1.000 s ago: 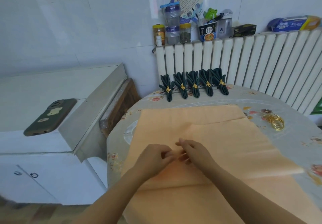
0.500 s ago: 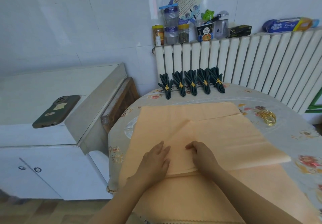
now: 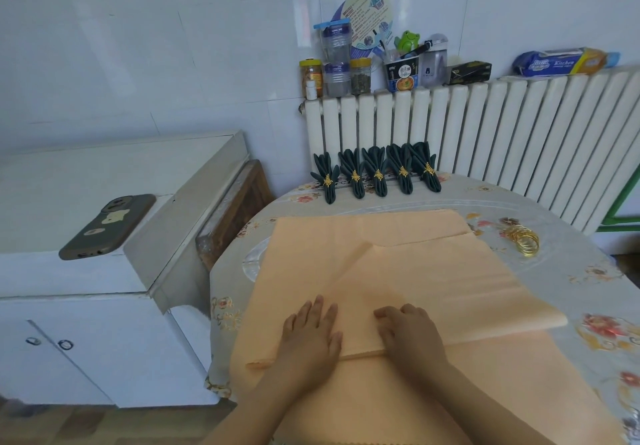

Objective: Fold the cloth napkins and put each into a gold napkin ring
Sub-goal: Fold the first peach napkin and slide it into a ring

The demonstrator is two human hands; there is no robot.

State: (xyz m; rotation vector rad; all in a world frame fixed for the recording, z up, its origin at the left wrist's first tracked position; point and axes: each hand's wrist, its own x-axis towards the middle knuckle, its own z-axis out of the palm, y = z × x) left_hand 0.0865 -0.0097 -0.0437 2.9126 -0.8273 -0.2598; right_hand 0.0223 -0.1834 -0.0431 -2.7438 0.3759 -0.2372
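Note:
A large peach cloth napkin (image 3: 408,271) lies spread on the round table, with a folded layer on top whose near edge runs across in front of me. My left hand (image 3: 311,335) rests flat on that near fold with fingers apart. My right hand (image 3: 410,335) presses flat on the same fold beside it. A pile of gold napkin rings (image 3: 526,242) sits on the table at the right. Several dark green napkins (image 3: 377,172), each in a gold ring, stand in a row at the table's far edge.
The table (image 3: 588,288) has a floral cover. A white radiator (image 3: 485,133) stands behind it, with jars and boxes on top. To the left is a white cabinet (image 3: 86,271) with a phone (image 3: 107,226) lying on it.
Both hands went from pinching the cloth near its middle to lying flat on the folded near edge. The fold has been drawn toward me and pressed down.

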